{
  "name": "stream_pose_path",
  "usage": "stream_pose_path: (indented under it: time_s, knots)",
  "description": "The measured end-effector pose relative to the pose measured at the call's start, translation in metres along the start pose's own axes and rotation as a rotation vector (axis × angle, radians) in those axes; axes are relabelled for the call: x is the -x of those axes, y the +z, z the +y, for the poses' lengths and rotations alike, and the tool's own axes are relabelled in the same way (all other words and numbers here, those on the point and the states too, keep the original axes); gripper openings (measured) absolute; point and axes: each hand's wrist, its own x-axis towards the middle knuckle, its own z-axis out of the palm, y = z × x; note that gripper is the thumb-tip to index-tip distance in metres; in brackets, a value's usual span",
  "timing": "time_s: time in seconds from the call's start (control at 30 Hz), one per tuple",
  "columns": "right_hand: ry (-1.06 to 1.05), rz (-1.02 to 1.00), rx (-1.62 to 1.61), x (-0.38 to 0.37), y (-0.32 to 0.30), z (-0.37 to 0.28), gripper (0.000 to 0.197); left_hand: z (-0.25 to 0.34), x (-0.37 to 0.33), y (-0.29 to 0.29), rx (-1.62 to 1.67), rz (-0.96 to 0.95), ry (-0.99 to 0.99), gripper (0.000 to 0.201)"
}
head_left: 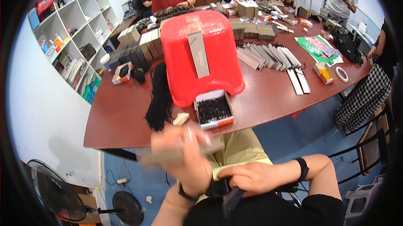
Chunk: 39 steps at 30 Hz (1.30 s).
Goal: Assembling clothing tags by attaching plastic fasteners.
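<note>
My left hand (182, 154), smeared by motion, is raised in front of the table's near edge. Its fingers close round a flat grey card strip (157, 159), which sticks out on both sides. Low over my lap, my right hand (252, 177) has its fingers curled on a dark, flat bar (232, 203); its upper part is hidden and its kind is unclear. Beyond my hands, an open box (214, 124) of short black pieces sits against an upturned red plastic stool (178, 54). A long grey card (198, 54) leans on the stool, near clear tape.
The brown table (121, 121) holds a black cord bundle (158, 98), a crumpled cream piece (181, 119), fanned grey cards (268, 56) and a tape roll (341, 74). A fan (54, 190) stands left, a chair (369, 154) right. Several people work around the table.
</note>
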Motion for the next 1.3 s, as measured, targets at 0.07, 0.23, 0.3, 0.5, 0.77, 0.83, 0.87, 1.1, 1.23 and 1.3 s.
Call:
stream_pose_path:
  time_s: [0.07, 0.23, 0.3, 0.5, 0.77, 0.83, 0.87, 1.1, 1.23, 1.3]
  knots:
    - [-0.016, 0.113, -0.094, -0.011, 0.002, 0.009, 0.04, -0.006, -0.027, 0.004, 0.183, 0.044, -0.362, 0.015]
    - [0.006, 0.199, -0.118, -0.034, 0.006, 0.011, 0.038, -0.015, -0.056, -0.017, 0.672, 0.046, -0.715, 0.01]
    - [0.008, 0.288, -0.116, -0.044, 0.014, 0.013, 0.04, -0.016, -0.06, -0.026, 1.055, -0.074, -0.973, 0.011]
    - [0.146, 0.268, -0.122, -0.056, 0.006, 0.012, 0.043, -0.007, -0.063, -0.031, 0.623, -0.135, -0.638, 0.009]
    - [0.78, 0.703, 0.547, -0.014, -0.049, 0.101, 0.042, -0.032, -0.12, -0.122, -0.622, -0.177, -0.403, 0.028]
    - [0.925, 0.625, 0.698, 0.021, -0.06, 0.134, 0.044, -0.06, -0.156, -0.181, -0.963, -0.253, -0.376, 0.042]
    - [0.936, 0.62, 0.703, 0.03, -0.064, 0.143, 0.042, -0.073, -0.167, -0.207, -1.168, -0.243, -0.388, 0.046]
    - [0.982, 0.465, 0.848, 0.056, -0.062, 0.177, 0.055, -0.117, -0.165, -0.236, -1.326, -0.371, -0.46, 0.077]
    - [0.811, 0.546, 0.903, 0.058, -0.059, 0.166, 0.058, -0.101, -0.168, -0.223, -1.696, -0.286, -0.237, 0.082]
    - [0.71, 0.673, 0.86, 0.044, -0.064, 0.135, 0.045, -0.091, -0.167, -0.222, -1.392, -0.118, -0.217, 0.065]
